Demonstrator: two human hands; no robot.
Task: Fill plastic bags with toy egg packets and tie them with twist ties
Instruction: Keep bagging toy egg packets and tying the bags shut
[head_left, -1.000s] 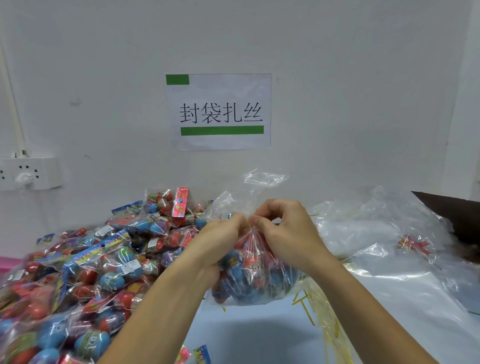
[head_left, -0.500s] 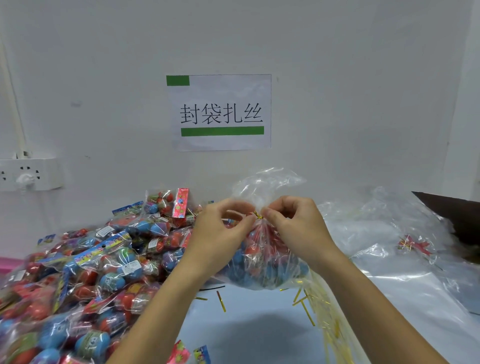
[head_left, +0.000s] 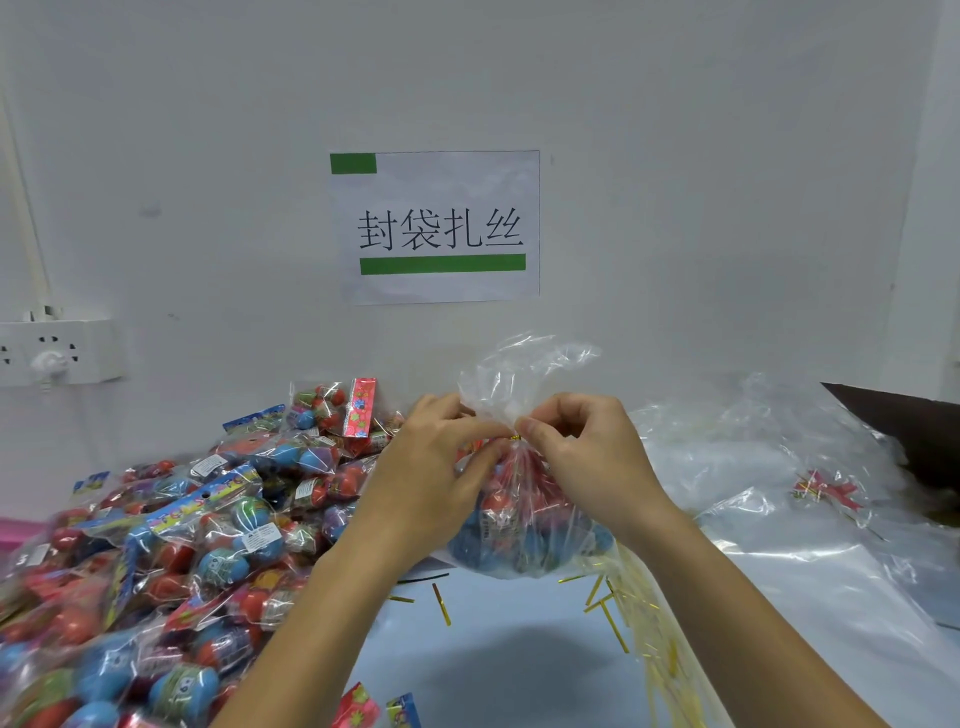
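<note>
Fingers of the left hand and right hand pinch a gold twist tie at the neck of the full plastic bag, held just above the table, beside the egg packets.

White wall bears a paper sign and socket.

- A white paper sign stuck on the wall above the worktop's far edge reads "封袋扎丝" in black characters, with a small green block at its top left corner and a green bar beneath the characters.
- Print on the toy egg packets and their white stickers is too small and blurred to read.
</note>
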